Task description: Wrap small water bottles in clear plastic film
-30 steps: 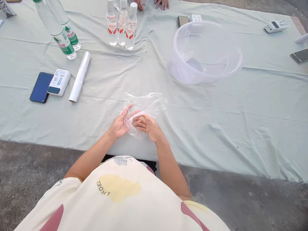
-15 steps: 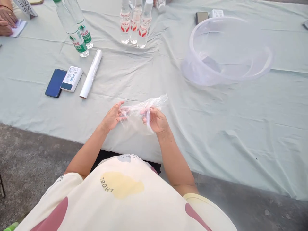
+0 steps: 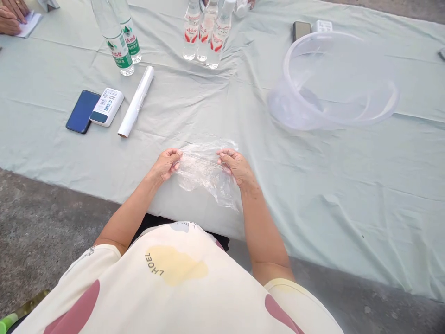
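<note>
A crumpled sheet of clear plastic film [image 3: 205, 169] is stretched between my two hands, just above the near edge of the cloth-covered table [image 3: 313, 185]. My left hand [image 3: 168, 163] pinches its left side between thumb and fingers. On the other side, my right hand [image 3: 236, 166] grips the film, and a loose part hangs below it toward me. Whether the film is a flat sheet or a bag I cannot tell. Beyond my left hand lies a white roll of plastic film [image 3: 136, 102], set at a slant on the cloth.
Left of the roll are a white device [image 3: 106, 106] and a blue-screened phone [image 3: 83, 111]. Green-labelled water bottles [image 3: 121, 53] and several red-labelled bottles [image 3: 219, 37] stand farther back. A large translucent basin [image 3: 288, 109] sits at right. Another person's hand [image 3: 12, 18] is at a notepad, top left.
My hands have moved apart, and the bunched film is now spread wider between them. My left fingers have closed on its edge. The view has shifted slightly.
</note>
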The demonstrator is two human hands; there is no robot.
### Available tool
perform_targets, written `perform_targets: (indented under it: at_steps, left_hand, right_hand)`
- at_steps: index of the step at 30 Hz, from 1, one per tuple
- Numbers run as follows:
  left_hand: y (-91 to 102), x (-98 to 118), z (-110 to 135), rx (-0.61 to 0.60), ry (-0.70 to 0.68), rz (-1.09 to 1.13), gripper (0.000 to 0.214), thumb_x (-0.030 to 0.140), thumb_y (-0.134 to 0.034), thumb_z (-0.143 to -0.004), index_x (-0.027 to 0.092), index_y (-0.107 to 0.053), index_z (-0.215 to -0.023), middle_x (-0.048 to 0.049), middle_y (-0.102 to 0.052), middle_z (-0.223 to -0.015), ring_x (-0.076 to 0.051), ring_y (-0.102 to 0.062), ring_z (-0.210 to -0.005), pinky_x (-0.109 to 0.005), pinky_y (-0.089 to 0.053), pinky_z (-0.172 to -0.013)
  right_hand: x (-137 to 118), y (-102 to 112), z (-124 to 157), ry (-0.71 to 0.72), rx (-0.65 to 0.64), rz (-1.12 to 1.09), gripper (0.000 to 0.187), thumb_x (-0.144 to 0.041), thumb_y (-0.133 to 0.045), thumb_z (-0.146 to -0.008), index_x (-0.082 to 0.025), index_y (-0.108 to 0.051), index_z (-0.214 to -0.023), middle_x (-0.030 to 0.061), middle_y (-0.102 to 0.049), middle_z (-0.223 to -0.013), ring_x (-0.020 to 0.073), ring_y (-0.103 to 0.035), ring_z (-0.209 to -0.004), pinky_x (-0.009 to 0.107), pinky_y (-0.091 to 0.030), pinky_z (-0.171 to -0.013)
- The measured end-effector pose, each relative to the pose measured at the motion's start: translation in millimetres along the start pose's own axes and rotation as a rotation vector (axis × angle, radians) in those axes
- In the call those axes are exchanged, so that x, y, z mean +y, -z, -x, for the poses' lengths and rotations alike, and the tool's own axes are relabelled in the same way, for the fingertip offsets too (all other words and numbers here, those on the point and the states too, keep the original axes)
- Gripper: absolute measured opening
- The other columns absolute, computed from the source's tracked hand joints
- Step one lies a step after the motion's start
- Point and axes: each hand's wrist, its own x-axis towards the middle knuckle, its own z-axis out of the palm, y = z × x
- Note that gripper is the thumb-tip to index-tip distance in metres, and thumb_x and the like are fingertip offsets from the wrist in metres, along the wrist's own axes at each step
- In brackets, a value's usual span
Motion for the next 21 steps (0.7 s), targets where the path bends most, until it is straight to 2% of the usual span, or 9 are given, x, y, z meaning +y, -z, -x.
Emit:
perform_targets:
  at_steps: [6,8,10,11,12,14,17,19,21]
  left_hand:
    - [2.3,-5,-3,0.093,-0.097,-0.194,0.019,0.019,-0.069,-0.08,0.02,-0.051,-0.076,0.0068,-0.058,-0.065,-0.003,-0.04,-0.04,-0.019,-0.029,-0.044]
    - [-0.9,-10,-4,0.098,-0.121,-0.232,0.017,0.018,-0.068,-0.079,0.021,-0.051,-0.077,0.0076,-0.056,-0.065,-0.004,-0.042,-0.04,-0.02,-0.031,-0.045]
    - [-4.4,-14,-4,0.082,-0.14,-0.283,0.016,0.02,-0.068,-0.079,0.022,-0.052,-0.08,0.0083,-0.054,-0.065,-0.005,-0.046,-0.041,-0.021,-0.032,-0.046]
    - [-6.7,-15,-4,0.065,-0.143,-0.312,0.017,0.021,-0.069,-0.079,0.022,-0.052,-0.083,0.0084,-0.054,-0.067,-0.006,-0.048,-0.042,-0.021,-0.033,-0.046]
    - [-9.5,-16,-3,0.042,-0.14,-0.335,0.019,0.022,-0.069,-0.078,0.023,-0.052,-0.086,0.0084,-0.053,-0.067,-0.006,-0.05,-0.043,-0.021,-0.032,-0.046]
    - [-16.5,-18,-1,-0.017,-0.118,-0.349,0.024,0.022,-0.07,-0.076,0.024,-0.051,-0.091,0.0081,-0.054,-0.069,-0.008,-0.053,-0.045,-0.021,-0.03,-0.045]
    - [-26.1,-16,5,-0.08,-0.093,-0.286,0.029,0.018,-0.07,-0.074,0.024,-0.049,-0.093,0.0063,-0.059,-0.073,-0.008,-0.055,-0.046,-0.022,-0.029,-0.044]
    - [-26.4,-13,9,-0.079,-0.097,-0.234,0.03,0.016,-0.069,-0.071,0.023,-0.051,-0.094,0.0041,-0.063,-0.08,-0.007,-0.053,-0.047,-0.022,-0.031,-0.045]
    - [-19.1,-8,11,-0.064,-0.108,-0.2,0.03,0.015,-0.069,-0.069,0.021,-0.055,-0.095,0.0018,-0.066,-0.086,-0.005,-0.052,-0.048,-0.021,-0.034,-0.046]
  right_hand:
    - [3,71,2,-0.04,0.369,0.076,0.022,-0.032,-0.075,-0.071,-0.019,-0.061,-0.08,-0.0023,-0.061,-0.066,0.0049,-0.037,-0.046,0.019,-0.028,-0.041]
    - [-2,90,10,0.002,0.562,0.115,0.017,-0.028,-0.071,-0.074,-0.019,-0.059,-0.081,-0.0015,-0.062,-0.07,0.0046,-0.038,-0.046,0.019,-0.03,-0.043]
    - [-10,94,21,0.145,0.782,0.175,0.011,-0.026,-0.065,-0.079,-0.02,-0.058,-0.085,0.0002,-0.063,-0.077,0.0063,-0.045,-0.05,0.021,-0.036,-0.047]
    - [-13,89,27,0.247,0.853,0.22,0.009,-0.026,-0.062,-0.082,-0.02,-0.058,-0.088,0.0013,-0.064,-0.081,0.0079,-0.049,-0.054,0.022,-0.041,-0.05]
    - [-15,79,33,0.353,0.861,0.275,0.009,-0.028,-0.06,-0.085,-0.021,-0.059,-0.091,0.0023,-0.065,-0.084,0.0096,-0.053,-0.058,0.024,-0.045,-0.054]
    - [-12,49,43,0.525,0.674,0.424,0.014,-0.033,-0.055,-0.091,-0.024,-0.062,-0.099,0.0043,-0.068,-0.093,0.0132,-0.06,-0.067,0.03,-0.052,-0.065]
    - [7,-3,43,0.64,0.211,0.745,0.02,-0.036,-0.055,-0.094,-0.025,-0.066,-0.107,0.0087,-0.069,-0.112,0.0207,-0.066,-0.09,0.036,-0.056,-0.08]
    - [26,-24,35,0.653,0.072,0.951,0.031,-0.034,-0.062,-0.091,-0.024,-0.066,-0.119,0.0124,-0.062,-0.133,0.028,-0.062,-0.11,0.042,-0.055,-0.091]
    - [44,-31,27,0.647,0.07,1.088,0.049,-0.036,-0.07,-0.086,-0.02,-0.062,-0.132,0.016,-0.052,-0.147,0.0325,-0.058,-0.118,0.049,-0.051,-0.1]
